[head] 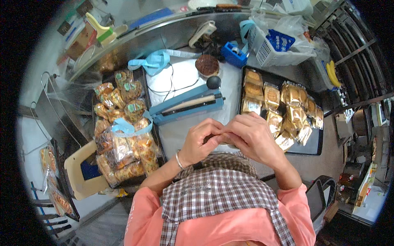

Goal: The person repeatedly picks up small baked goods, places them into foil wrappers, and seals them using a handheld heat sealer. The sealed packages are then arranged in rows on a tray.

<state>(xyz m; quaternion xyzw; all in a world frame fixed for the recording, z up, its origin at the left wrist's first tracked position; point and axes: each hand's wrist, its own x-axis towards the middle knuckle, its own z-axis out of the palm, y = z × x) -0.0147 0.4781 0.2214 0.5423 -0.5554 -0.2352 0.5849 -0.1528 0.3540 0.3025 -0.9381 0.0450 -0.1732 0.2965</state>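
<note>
My left hand (201, 140) and my right hand (254, 136) meet in front of the checked apron (215, 190), fingertips pinched together. Between and below the fingers shows a sliver of a small item (228, 145), mostly hidden by the hands. Just beyond them lies a blue impulse heat sealer (187, 106) with a black knob. A dark brown muffin (207, 65) sits behind the sealer. On the right, near my right hand, a black tray (311, 149) holds several pastries (297, 117) in clear and gold packaging.
Bagged breads (123, 144) are heaped at left, with light blue ribbon (130, 127) on top. At the back are another ribbon strip (154, 63), a power strip (202, 33), a blue tape dispenser (234, 54) and a white plastic basket (267, 55). A rack (354, 52) stands far right.
</note>
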